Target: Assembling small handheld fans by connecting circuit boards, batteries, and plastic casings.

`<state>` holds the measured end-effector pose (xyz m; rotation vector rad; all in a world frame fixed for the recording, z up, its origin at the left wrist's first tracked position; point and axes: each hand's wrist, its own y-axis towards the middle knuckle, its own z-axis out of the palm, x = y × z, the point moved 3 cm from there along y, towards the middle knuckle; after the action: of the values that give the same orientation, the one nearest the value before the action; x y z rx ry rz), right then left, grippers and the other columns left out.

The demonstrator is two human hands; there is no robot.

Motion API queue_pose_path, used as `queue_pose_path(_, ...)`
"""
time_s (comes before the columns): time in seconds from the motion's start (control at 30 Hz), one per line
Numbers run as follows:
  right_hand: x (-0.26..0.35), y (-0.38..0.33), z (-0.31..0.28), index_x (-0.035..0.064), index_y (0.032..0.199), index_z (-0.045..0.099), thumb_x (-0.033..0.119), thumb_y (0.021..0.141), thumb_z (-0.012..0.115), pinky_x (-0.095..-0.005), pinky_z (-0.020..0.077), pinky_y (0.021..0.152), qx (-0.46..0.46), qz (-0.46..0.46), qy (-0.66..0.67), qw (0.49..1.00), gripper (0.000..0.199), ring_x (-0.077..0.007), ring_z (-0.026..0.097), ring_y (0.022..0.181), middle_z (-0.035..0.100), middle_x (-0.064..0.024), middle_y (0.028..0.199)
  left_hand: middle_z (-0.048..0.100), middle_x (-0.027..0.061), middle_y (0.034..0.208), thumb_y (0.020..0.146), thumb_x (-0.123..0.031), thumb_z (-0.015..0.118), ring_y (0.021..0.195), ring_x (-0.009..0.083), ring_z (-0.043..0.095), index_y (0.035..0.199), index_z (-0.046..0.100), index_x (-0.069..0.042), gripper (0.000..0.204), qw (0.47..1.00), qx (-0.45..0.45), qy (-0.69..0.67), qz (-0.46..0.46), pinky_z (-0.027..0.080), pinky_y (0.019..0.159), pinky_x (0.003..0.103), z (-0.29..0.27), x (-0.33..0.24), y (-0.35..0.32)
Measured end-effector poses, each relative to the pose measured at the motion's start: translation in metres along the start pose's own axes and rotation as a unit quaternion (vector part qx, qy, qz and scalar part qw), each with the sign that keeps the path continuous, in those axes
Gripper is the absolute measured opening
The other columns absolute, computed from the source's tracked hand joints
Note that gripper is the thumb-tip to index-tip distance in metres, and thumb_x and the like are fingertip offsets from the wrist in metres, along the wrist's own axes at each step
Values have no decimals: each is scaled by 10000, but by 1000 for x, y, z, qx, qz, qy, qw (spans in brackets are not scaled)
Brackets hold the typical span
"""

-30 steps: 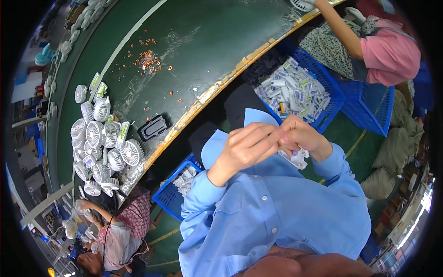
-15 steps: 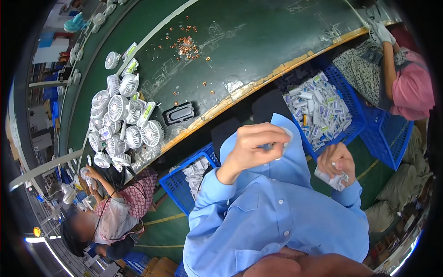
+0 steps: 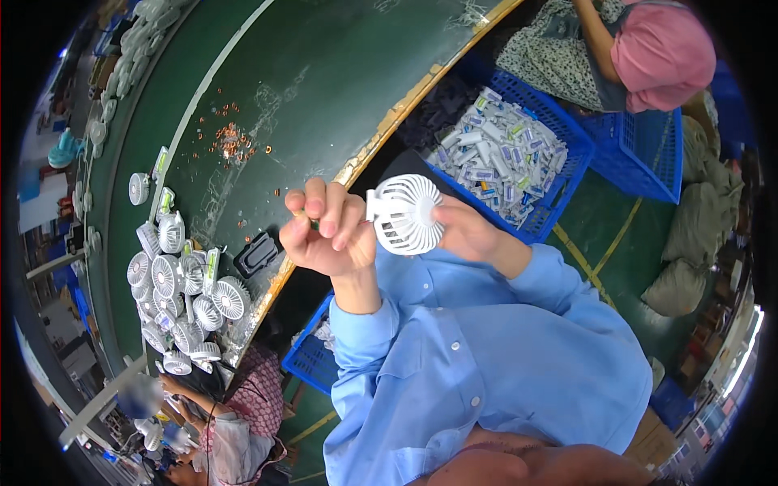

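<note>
A white handheld fan (image 3: 409,215) with a slatted round cage is held up in front of my chest. My right hand (image 3: 470,235) is closed on the right side of its cage. Just left of the fan is my left hand (image 3: 332,231), palm turned up and fingers curled. Its thumb and a fingertip pinch something tiny, too small to make out. Whether the left hand also touches the fan's short white neck cannot be told.
White fans (image 3: 174,279) lie piled on the green workbench (image 3: 324,89), near a black tray (image 3: 258,253) and scattered copper-coloured bits (image 3: 231,142). A blue crate (image 3: 555,198) holds many small white parts. Co-workers sit at upper right and lower left.
My hands have come together in front of my chest. The right hand has lifted a white fan into full view. My view has swung, shifting the bench leftward.
</note>
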<state>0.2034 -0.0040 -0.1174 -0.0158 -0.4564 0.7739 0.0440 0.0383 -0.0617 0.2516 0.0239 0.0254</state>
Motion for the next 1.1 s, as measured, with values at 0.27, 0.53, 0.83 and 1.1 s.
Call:
queue_pose_path(0.27,45,24,18,1,1307,320,-7,801,653,-325,455,945,-82,-181,-236,951,606,-158,514,1139,515,-109,1213,590,124,1020,818,-79,515,874,207,564,1122,546,-7,314,928,-160,320,106,490,777,304,-26,-37,-4)
queue_pose_path(0.53,157,93,-52,-63,1148,499,85,817,705,-265,531,777,-259,-350,-360,825,417,-147,630,895,616,-101,1030,617,119,1127,867,-34,574,1034,183,578,1151,581,9,288,514,-172,817,194,462,899,294,-23,-164,74)
queue_pose_path(0.83,308,172,-148,-87,996,597,428,727,778,-234,490,505,-489,-335,-391,704,609,-119,621,724,640,-87,857,617,214,1132,796,-198,619,1073,363,577,1155,583,28,425,68,-170,982,51,431,944,400,-81,-362,152)
queue_pose_path(1.1,369,192,-178,-114,1308,346,147,809,675,-278,534,570,-509,-407,-198,733,652,-187,645,672,617,-185,1006,360,174,1435,787,-24,479,1184,397,466,1398,333,-54,629,-120,-125,982,-78,383,1016,444,-122,-397,185)
